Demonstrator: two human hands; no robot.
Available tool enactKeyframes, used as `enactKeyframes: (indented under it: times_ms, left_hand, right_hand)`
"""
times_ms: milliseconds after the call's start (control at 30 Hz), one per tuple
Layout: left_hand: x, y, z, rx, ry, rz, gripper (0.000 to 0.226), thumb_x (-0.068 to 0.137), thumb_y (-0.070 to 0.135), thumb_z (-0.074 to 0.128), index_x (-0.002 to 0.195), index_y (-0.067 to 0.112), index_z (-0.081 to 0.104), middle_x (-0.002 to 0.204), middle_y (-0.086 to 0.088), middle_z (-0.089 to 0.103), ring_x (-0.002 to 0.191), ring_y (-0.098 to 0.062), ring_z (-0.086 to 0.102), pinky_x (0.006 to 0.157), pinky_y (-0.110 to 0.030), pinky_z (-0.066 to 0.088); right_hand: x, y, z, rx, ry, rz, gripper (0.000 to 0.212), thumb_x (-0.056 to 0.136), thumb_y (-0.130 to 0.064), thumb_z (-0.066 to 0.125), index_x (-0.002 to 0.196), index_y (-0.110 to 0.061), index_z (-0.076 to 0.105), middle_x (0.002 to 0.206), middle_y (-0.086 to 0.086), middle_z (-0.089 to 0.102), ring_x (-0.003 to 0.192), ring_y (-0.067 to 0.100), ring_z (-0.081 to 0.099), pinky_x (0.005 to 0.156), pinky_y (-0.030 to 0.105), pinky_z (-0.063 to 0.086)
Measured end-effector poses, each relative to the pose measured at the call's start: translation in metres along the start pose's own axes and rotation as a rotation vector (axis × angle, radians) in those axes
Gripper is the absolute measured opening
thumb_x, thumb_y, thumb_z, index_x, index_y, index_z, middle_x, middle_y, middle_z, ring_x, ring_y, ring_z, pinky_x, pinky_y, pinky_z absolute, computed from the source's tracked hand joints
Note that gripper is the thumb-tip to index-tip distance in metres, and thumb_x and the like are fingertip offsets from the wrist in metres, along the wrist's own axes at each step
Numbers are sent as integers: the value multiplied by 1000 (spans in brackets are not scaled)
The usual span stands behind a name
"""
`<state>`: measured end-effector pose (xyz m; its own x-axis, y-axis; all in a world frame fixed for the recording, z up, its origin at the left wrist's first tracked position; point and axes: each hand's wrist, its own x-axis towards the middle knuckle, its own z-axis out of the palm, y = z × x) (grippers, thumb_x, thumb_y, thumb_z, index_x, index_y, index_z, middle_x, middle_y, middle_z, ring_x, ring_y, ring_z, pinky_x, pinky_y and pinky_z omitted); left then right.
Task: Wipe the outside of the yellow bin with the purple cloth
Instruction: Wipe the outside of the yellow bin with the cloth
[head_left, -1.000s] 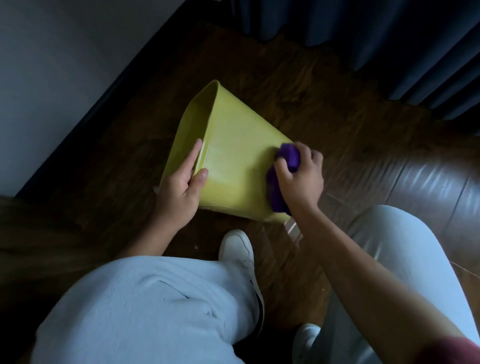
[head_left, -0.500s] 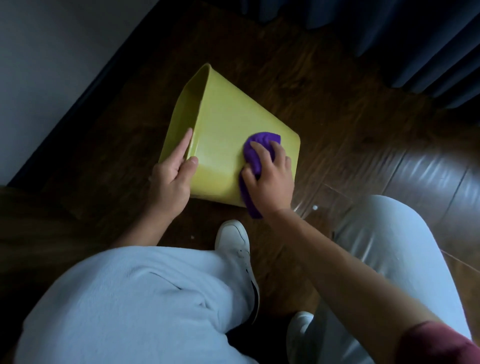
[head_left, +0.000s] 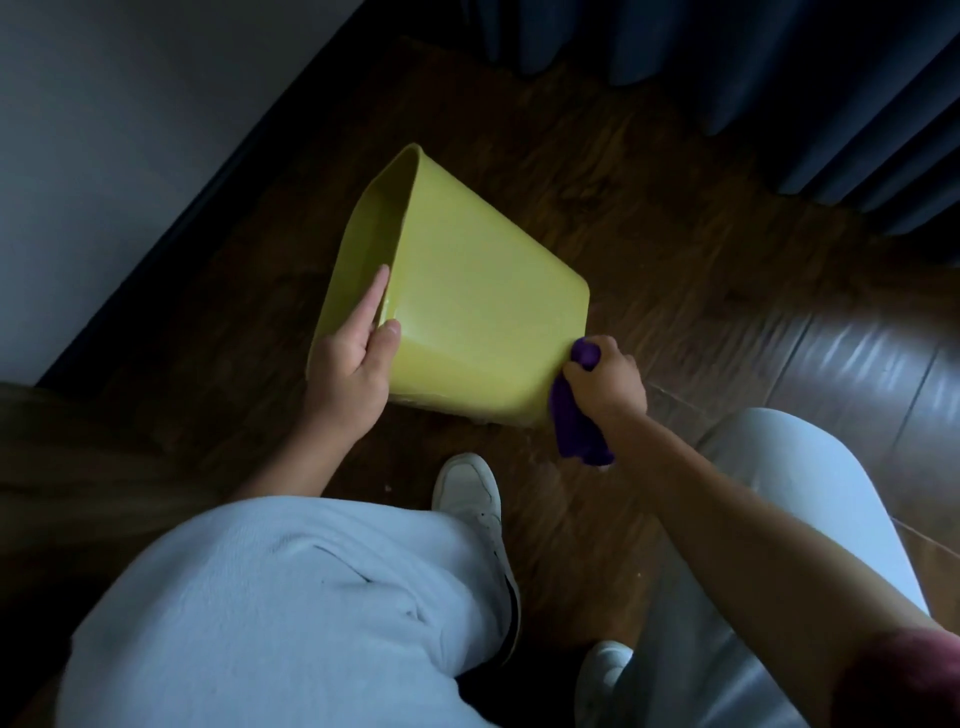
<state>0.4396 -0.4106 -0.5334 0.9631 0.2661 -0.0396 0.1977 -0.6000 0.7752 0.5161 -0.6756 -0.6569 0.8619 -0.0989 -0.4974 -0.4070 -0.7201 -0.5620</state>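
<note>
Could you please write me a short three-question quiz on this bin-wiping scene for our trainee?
1. True or false: the yellow plastic bin stands upright on the dark wooden floor.
2. Which of the hands holds the crumpled purple cloth?
A. left hand
B. right hand
C. neither
3. Fill in: the left hand grips the bin at its open ____.

Key:
1. False; it lies tipped on its side.
2. B; the cloth sits at the bin's base corner.
3. Rim; fingers inside, thumb on the outer wall.
</note>
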Motion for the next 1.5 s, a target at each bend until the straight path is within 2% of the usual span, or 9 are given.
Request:
enactKeyframes:
  times_ms: [233,333,433,533,700,967,1133,1300,1500]
  left_hand:
    - [-3,16,3,69,-7,46,56,105,30,39,159,18,37,61,-17,47,51,-24,40,48,-41,35]
    - [-5,17,2,9,5,76,54,104,26,41,157,11,42,97,-13,72,75,-2,63,70,-25,50]
    - [-5,14,1,1,15,76,55,104,23,41,157,9,41,113,6,63,89,15,54,81,-10,42]
    - [-7,8,1,-30,46,37,54,104,22,43,157,11,42,115,26,56,91,20,54,83,-7,42]
    - [-9,0,-1,-71,54,-33,53,106,25,43,159,20,39,93,26,48,79,-5,44,78,-35,41]
    - [-6,-3,0,-91,68,-66,51,108,25,41,158,22,39,89,24,39,77,5,36,80,-35,36]
    - [-7,-6,1,-58,78,-74,51,109,27,41,159,22,38,86,24,39,75,6,36,68,-28,36]
    - [-15,1,0,-30,127,-17,47,110,22,44,157,21,41,78,-4,49,62,-15,43,59,-30,37]
    - [-17,5,1,-28,95,21,48,110,22,44,158,22,41,71,-5,43,56,-12,37,51,-26,31]
  right_hand:
    - [-35,-85,-21,246,222,-434,53,87,-41,65,139,-38,55,140,0,51,115,23,58,87,41,54]
    - [-61,-133,-10,212,201,-680,57,86,-44,64,142,-37,55,143,1,51,123,25,56,84,34,50]
    - [-81,-144,14,120,211,-760,60,86,-44,66,144,-29,55,147,7,49,129,31,51,84,35,48]
    - [-84,-117,30,102,213,-694,61,87,-41,65,145,-26,55,150,10,47,126,35,51,85,39,51]
    - [-72,-56,40,-17,178,-466,60,89,-36,66,145,-23,53,153,13,45,126,39,50,86,47,54]
    - [-54,7,39,7,100,-103,55,97,-38,56,149,-30,42,153,8,44,128,36,51,93,45,51]
    - [-52,25,38,-43,-8,56,47,102,-41,50,147,-28,44,136,9,55,101,26,61,76,38,52]
    - [-54,31,34,127,-23,202,33,101,-39,56,130,-26,55,120,7,62,94,24,62,87,45,58]
    - [-45,12,20,154,46,-12,54,98,-43,54,150,-37,40,140,2,51,106,24,61,82,43,57]
